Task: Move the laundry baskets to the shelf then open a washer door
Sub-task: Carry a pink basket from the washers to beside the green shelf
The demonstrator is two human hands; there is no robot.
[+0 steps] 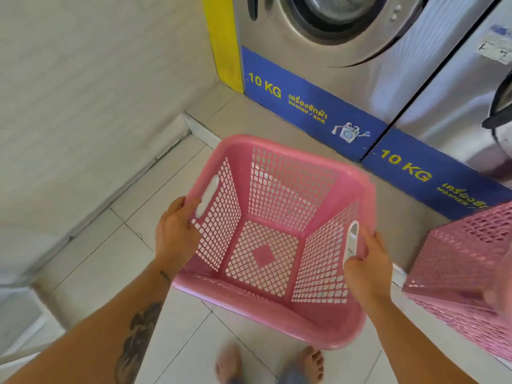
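Both your hands are clamped on the pink laundry basket [273,242], one per side. Your left hand [177,231] grips the rim at the basket's 9 o'clock side, thumb over the top edge just beside the white handle slot [207,195]. Your right hand [367,266] grips the rim at 3 o'clock, thumb hooked into the other handle slot [352,239], fingers wrapped outside the wall. Basket is empty, mouth up toward you, tilted with its far rim toward 12 o'clock. It looks held off the tiled floor [105,245], above your bare feet [311,364] at 6 o'clock.

A second pink basket [460,278] sits at 3 o'clock, near the first but apart from it, lying on its side with the lattice wall showing; cut off by the frame edge. A washer [346,59] stands at 12 o'clock, its round door [327,12] only partly in view; can't tell whether it's latched. A blue "10 KG" strip [304,106] runs along its base. Another washer [454,101] is at 2 o'clock. White wall [97,79] at 10 o'clock.
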